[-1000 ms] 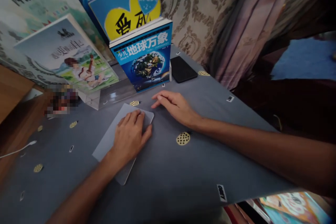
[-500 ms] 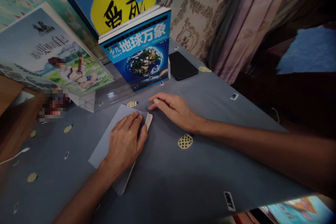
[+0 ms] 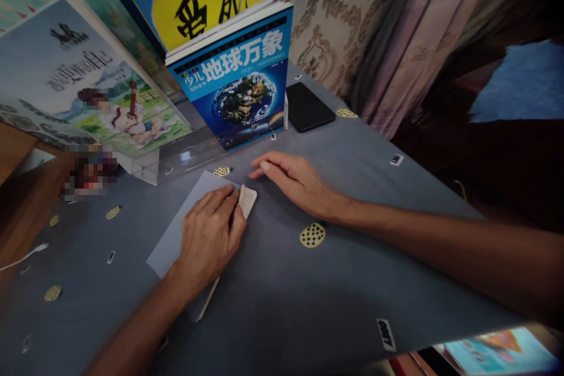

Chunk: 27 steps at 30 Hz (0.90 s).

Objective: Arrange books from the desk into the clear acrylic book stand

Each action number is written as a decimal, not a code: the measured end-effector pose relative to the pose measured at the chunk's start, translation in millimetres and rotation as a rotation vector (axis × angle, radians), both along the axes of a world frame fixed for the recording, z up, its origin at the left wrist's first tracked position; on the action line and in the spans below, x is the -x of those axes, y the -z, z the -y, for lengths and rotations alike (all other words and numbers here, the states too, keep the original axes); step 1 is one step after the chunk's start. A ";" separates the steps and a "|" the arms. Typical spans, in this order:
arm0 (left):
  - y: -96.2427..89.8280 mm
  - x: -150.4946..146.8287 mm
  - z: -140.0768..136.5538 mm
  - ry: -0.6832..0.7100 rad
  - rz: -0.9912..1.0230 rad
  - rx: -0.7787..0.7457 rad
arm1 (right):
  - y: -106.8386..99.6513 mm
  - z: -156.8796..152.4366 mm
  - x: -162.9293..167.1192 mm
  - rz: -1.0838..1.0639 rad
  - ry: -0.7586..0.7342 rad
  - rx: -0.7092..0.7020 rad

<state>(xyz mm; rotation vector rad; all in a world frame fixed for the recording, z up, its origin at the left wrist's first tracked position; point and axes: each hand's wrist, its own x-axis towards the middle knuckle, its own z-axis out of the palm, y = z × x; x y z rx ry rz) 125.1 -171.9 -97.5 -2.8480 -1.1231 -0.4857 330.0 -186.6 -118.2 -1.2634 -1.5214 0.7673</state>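
Note:
A thin notebook with a plain grey-blue cover (image 3: 174, 238) lies at a slant on the table. My left hand (image 3: 211, 226) rests over it, fingers on the cover and thumb at the right edge. That edge is raised a little, and a cream page shows beneath it at the upper right corner. Much of the notebook is hidden under my hand and wrist. To the right of it, my right hand (image 3: 299, 183) is low over the tablecloth, apart from the notebook, fingers stretched loosely to the left and holding nothing.
Books stand in a clear acrylic holder (image 3: 145, 171) behind the notebook, including a blue earth book (image 3: 238, 82) and a pale illustrated book (image 3: 101, 76). A black phone (image 3: 308, 107) lies beside them. A white cable (image 3: 30, 254) is at the left. The table edge runs along the right.
The notebook's right edge has lifted and curled slightly under my left hand, so more of the cream page shows. My right hand has hardly moved. The view has shifted a little.

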 end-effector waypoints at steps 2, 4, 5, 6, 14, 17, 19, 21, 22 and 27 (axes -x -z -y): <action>-0.1 -0.2 0.0 0.001 -0.008 -0.003 | 0.5 -0.4 0.0 -0.002 0.007 -0.014; -0.1 -0.2 0.2 0.004 -0.012 -0.013 | 1.1 -0.7 0.1 0.001 0.009 -0.028; 0.0 -0.2 0.4 0.004 -0.013 -0.019 | 1.4 -0.8 0.2 0.003 0.009 -0.032; 0.2 -0.2 0.6 0.003 -0.013 -0.024 | 1.5 -0.8 0.4 0.003 0.008 -0.035; 2.2 0.1 2.1 0.022 -0.008 -0.036 | -2.2 5.1 2.8 0.038 -0.014 -0.089; 2.7 0.2 2.7 0.028 -0.025 -0.046 | -2.1 6.9 3.3 0.203 -0.060 -0.114; 3.2 0.2 3.4 0.025 -0.038 -0.042 | -0.9 7.1 3.7 0.381 -0.089 -0.129; 3.3 0.5 3.5 0.020 -0.045 -0.035 | 0.4 7.3 4.0 0.533 -0.099 -0.166; 3.0 1.0 3.0 0.018 -0.048 -0.031 | 0.7 7.6 4.2 0.586 -0.097 -0.189; -4.7 9.3 -8.1 -0.003 -0.062 0.046 | -1.0 14.6 6.9 0.757 -0.083 -0.239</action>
